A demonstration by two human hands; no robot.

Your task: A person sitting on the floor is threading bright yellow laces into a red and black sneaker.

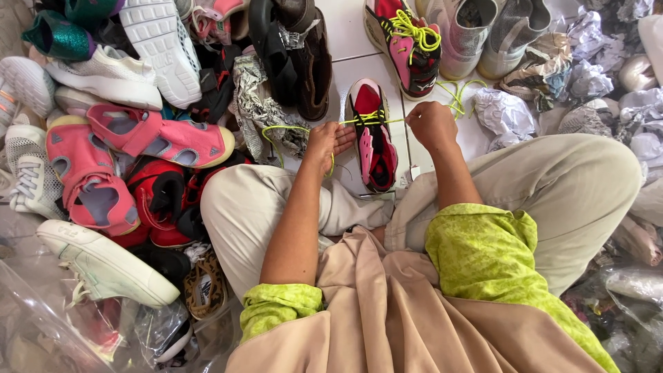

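A small pink, red and black sneaker lies on the white tiled floor between my crossed legs. A neon yellow lace runs across its top. My left hand grips one end of the lace to the left of the shoe. My right hand pinches the other end on the right, pulling it taut. The matching sneaker, laced in the same yellow, stands just beyond.
A heap of shoes fills the left side: pink sandals, white sneakers, a red shoe. Grey high-tops and crumpled paper lie at the right. Clear plastic bags sit at the lower left.
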